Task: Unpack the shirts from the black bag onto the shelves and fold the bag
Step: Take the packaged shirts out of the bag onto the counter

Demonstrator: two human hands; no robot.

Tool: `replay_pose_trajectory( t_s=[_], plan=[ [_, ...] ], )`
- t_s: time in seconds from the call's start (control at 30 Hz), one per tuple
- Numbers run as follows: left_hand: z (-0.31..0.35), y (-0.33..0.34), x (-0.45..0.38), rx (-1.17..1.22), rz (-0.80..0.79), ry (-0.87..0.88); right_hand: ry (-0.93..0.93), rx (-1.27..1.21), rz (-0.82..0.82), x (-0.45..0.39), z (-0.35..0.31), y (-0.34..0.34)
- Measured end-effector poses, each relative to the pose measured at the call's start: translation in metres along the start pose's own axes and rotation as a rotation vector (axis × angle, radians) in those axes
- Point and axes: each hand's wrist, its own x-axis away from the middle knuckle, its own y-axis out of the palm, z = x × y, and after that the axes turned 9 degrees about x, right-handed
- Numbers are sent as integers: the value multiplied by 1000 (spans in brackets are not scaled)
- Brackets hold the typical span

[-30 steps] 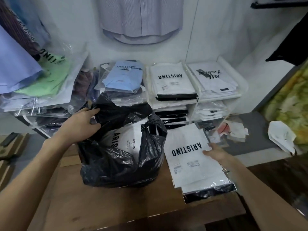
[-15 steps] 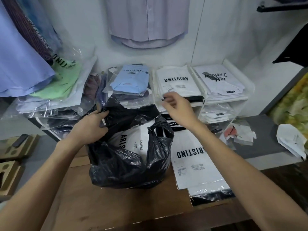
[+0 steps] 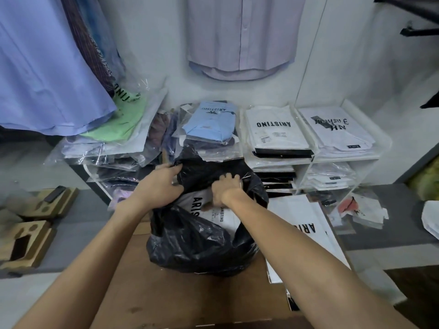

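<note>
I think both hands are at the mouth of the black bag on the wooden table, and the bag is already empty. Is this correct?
Not fully. Both the left hand and the right hand are at the mouth of the black bag on the wooden table, but the bag is not empty: the head view shows white packaged shirts printed ARISTINO still inside.

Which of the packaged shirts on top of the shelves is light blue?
The light blue pack, just behind the black bag. The packs to its right, the Aristino pack included, are white; the pack to its left is green.
</note>
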Motion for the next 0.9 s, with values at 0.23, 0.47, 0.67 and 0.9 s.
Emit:
replay_pose_trajectory(
  t_s=[0.23,0.47,0.67,0.9],
  plan=[
    [4,5,-1,-12,-2,18,-94,24,277,16,-3,-26],
    [5,4,-4,-40,-20,12,-233,-123,172,31,25,-44],
    [-1,3,-3,-32,-42,-33,-330,-389,139,47,92,-75],
    [-6,2,-8,-8,20,-151,-207,-713,272,63,146,-61]
  ],
)
